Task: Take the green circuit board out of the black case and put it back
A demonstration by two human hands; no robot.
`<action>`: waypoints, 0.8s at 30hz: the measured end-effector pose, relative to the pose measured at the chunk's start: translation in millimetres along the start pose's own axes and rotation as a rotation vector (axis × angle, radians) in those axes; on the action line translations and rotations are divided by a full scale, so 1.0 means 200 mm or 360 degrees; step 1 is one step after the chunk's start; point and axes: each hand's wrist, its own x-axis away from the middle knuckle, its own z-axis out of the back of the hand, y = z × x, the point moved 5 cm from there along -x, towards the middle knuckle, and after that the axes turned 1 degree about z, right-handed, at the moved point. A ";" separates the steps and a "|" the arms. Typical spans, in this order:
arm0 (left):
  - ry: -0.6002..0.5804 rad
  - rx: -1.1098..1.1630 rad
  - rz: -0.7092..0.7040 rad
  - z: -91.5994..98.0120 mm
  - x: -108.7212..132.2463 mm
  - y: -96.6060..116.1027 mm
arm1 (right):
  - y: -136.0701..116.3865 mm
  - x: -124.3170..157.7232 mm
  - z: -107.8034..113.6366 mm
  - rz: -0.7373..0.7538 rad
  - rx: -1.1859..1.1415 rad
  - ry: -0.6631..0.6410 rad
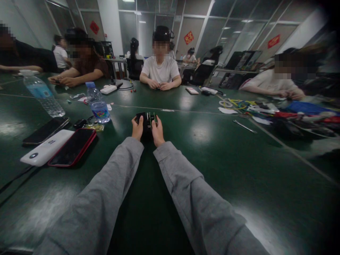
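Both my arms, in grey sleeves, reach forward over a dark green table [212, 156]. My left hand [137, 128] and my right hand [157, 131] close round a small black boxy device [146, 122] with a green part on its right side, held between them just above the table. The left fingers wrap its left edge, the right fingers its right edge. Details of the device are too small to make out.
To the left lie a red-cased phone [73, 146], a white power bank [46, 147], a black phone [45, 130] and two water bottles [97, 107] [42, 94]. Several people sit around the table. Cables and tools [244, 126] clutter the right side.
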 end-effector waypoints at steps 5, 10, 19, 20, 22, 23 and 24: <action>-0.0076 -0.0108 -0.0011 -0.03 0.02 0.01 | -0.06 0.05 0.00 0.0262 0.0246 0.0210; -0.0048 -0.0031 0.0142 0.00 0.02 0.03 | -0.06 0.08 -0.07 0.0337 0.0465 -0.0013; -0.0255 0.0613 0.0738 0.07 -0.01 0.05 | -0.02 0.07 -0.11 0.0205 0.0383 -0.0114; -0.0272 0.0643 0.0738 0.06 0.00 0.06 | -0.02 0.05 -0.09 0.0124 0.0320 -0.0074; -0.0306 0.0683 0.0736 0.04 0.01 0.07 | -0.02 0.02 -0.04 -0.0114 0.0143 -0.0048; -0.0328 0.0709 0.0737 0.04 0.02 0.08 | -0.03 0.01 -0.03 -0.0227 0.0030 -0.0082; -0.0350 0.0743 0.0742 0.03 0.03 0.09 | -0.04 0.00 -0.01 -0.0319 -0.0094 -0.0114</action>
